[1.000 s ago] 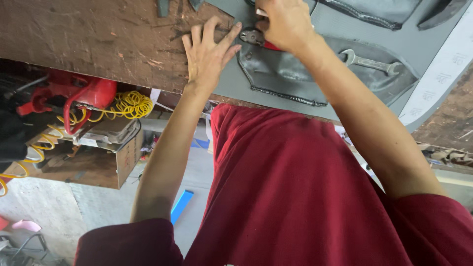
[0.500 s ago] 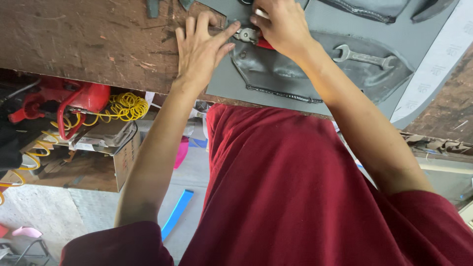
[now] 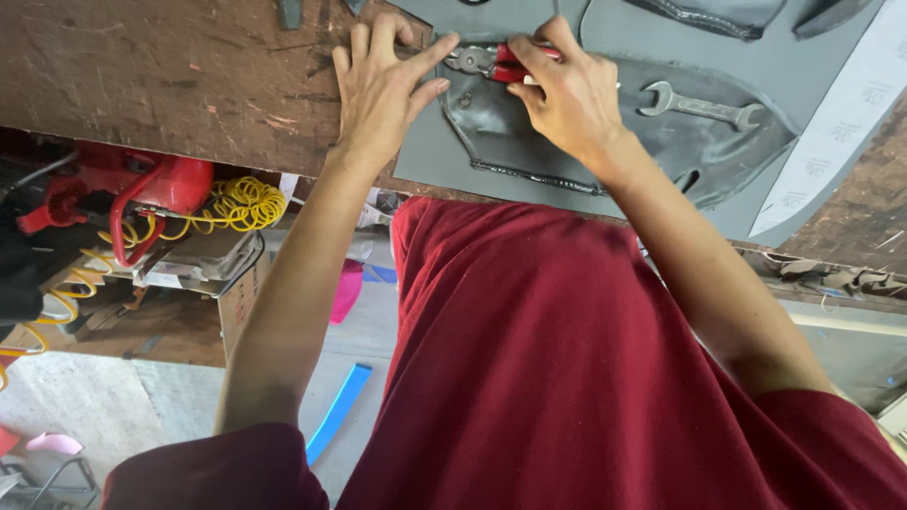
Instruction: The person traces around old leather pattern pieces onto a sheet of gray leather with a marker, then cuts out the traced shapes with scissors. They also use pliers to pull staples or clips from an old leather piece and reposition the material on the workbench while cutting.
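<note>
**Pliers on the grey leather piece, both hands in tight**

Right hand (image 3: 567, 90) is wrapped around the red-handled pliers (image 3: 491, 61), whose metal nose points at the left hand (image 3: 383, 85). That one's spread flat, fingers splayed, half on the wooden worktop (image 3: 170, 76) and half on the dark grey leather piece (image 3: 586, 142). A spanner (image 3: 699, 106) lies just right of the knuckles on the same leather. Under the worktop: red tool (image 3: 156, 189), yellow coiled hose (image 3: 241, 203)

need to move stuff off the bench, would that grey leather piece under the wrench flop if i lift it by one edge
Probably floppy: the grey leather piece lies flat and wrinkled, thin at its stitched edge. It looks light, but the wrench resting on it would likely slide off. The right hand presses pliers onto it.
</note>
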